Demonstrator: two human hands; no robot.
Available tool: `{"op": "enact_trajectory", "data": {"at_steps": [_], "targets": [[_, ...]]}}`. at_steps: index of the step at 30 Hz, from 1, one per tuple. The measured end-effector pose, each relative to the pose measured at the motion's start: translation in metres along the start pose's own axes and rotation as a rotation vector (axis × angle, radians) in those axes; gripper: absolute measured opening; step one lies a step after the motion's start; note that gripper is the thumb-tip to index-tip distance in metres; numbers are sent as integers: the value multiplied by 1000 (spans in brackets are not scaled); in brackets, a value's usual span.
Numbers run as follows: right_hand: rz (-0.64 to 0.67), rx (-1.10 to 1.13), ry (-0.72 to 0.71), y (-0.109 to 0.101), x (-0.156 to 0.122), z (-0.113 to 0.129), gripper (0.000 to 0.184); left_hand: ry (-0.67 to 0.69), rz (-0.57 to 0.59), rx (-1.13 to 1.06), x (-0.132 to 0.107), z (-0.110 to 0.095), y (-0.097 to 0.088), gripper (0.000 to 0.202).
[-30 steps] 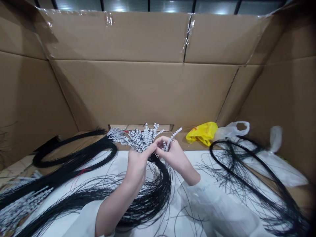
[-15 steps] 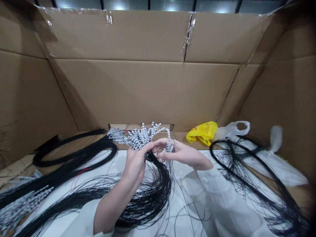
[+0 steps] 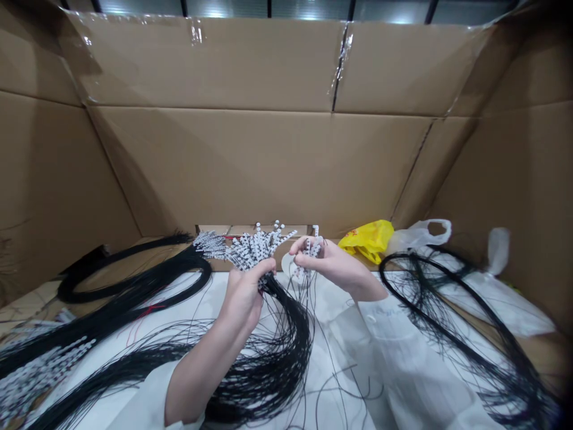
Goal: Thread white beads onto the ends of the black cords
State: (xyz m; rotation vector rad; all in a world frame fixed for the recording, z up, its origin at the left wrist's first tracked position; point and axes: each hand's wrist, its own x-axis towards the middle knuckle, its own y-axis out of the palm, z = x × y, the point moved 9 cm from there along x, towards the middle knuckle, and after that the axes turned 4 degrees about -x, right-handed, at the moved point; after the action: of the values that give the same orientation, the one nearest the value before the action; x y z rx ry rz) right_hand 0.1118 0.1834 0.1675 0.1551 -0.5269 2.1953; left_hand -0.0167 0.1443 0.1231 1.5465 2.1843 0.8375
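My left hand [image 3: 244, 295] is closed round a thick bundle of black cords [image 3: 282, 334] whose white beaded ends [image 3: 255, 246] fan out above my fingers. My right hand [image 3: 329, 263] sits just to the right of it, pinching a few beaded cord ends [image 3: 312, 248] held apart from the main fan. Their thin black tails hang down between my two hands. Both forearms wear white sleeves.
Tall cardboard walls [image 3: 250, 161] enclose the white work surface [image 3: 344, 382]. More black cord bundles [image 3: 134, 286] loop at the left, with beaded ends [image 3: 40, 370] at the lower left. A yellow bag [image 3: 369, 239], white plastic bags [image 3: 492, 286] and a loose cord loop [image 3: 447, 310] lie right.
My right hand has drawn a few beaded cords rightward and slightly up, away from the fan in my left hand. My left hand has stayed nearly still.
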Motion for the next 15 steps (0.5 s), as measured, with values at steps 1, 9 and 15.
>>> {"op": "enact_trajectory", "data": {"at_steps": [1,9,15], "targets": [[-8,14,3,0,1,-1,17,7,2,7,-1,-1,1,13],[-59,62,23,6,3,-2,13,10,64,19,-4,2,9,20],[-186,8,5,5,2,3,10,-27,176,42,-8,3,18,32]]}}
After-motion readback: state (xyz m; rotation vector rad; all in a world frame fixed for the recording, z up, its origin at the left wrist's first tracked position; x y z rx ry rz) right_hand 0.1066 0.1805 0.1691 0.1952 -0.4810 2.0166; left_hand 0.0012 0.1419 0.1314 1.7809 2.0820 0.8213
